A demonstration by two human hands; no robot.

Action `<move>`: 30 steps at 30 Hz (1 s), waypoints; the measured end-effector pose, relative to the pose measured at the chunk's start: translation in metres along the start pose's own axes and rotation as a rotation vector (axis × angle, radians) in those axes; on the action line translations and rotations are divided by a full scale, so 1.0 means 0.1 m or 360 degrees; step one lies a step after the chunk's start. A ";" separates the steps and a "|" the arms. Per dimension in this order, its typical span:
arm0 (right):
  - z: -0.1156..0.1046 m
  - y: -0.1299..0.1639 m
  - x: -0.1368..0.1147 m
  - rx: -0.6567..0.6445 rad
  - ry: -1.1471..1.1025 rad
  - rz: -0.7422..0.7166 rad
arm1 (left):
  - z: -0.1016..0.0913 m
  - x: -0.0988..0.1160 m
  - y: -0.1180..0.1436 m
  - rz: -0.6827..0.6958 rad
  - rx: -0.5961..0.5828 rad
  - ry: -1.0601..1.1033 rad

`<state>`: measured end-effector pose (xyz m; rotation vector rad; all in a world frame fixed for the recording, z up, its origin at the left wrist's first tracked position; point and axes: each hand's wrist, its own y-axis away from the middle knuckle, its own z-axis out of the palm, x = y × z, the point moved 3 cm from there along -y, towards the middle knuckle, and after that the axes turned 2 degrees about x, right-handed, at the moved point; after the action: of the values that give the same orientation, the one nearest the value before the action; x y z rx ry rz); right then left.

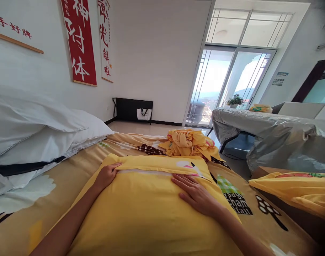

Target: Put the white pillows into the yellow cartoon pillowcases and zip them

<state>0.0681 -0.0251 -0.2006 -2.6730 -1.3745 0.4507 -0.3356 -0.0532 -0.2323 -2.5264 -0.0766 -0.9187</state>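
- Two hands press flat on a yellow pillow [149, 209] that fills the lower middle of the frame, lying on the bed [72, 177]
- left hand [107, 175] rests palm down at the pillow's upper left corner, fingers loosely curled over the edge, gripping nothing firmly
- right hand [196, 195] lies open and flat on the pillow's upper right part, fingers spread, holding nothing
- white pillows [37, 135] are stacked at the left edge of the frame
- crumpled yellow cloth [189, 142] sits just beyond the pillow, centre of the frame
- second yellow pillow [296, 188] lies at the lower right, well apart
- red banners [79, 42] hang on the wall, upper left
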 end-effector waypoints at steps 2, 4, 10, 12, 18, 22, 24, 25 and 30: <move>0.00 0.20 0.26 0.0090 0.0003 0.0158 | 0.00 0.01 0.01 0.0002 0.0004 0.0000; 0.05 0.40 0.50 0.0155 -0.0034 0.0349 | 0.00 0.01 0.01 0.0001 -0.0002 -0.0006; 0.17 0.68 0.84 0.0154 -0.0188 0.0765 | 0.01 0.00 -0.02 0.0002 -0.0004 0.0022; 0.10 0.65 0.82 0.0110 -0.0186 0.0743 | 0.00 -0.02 -0.01 -0.0017 -0.0015 0.0065; -0.37 0.38 0.38 -0.0115 0.0556 0.0923 | -0.07 -0.08 0.06 0.0003 0.0034 0.0378; -0.46 -0.22 -0.47 -0.0078 0.0884 0.0677 | -0.11 -0.11 0.11 -0.0011 0.0040 0.0651; -0.35 -0.62 -0.92 -0.0034 0.0754 0.0374 | -0.12 -0.13 0.13 -0.0045 0.0064 0.0771; -0.26 -0.81 -1.14 -0.0005 0.0643 0.0174 | -0.12 -0.14 0.15 -0.0064 0.0090 0.0818; 0.33 -1.38 -1.81 0.0121 0.0091 -0.0624 | -0.13 -0.18 0.21 -0.0105 0.0282 0.0930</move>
<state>-0.1487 -0.0923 -0.1628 -2.2583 -1.7671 0.3712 -0.3531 -0.0754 -0.2427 -2.0177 -0.0555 -1.5613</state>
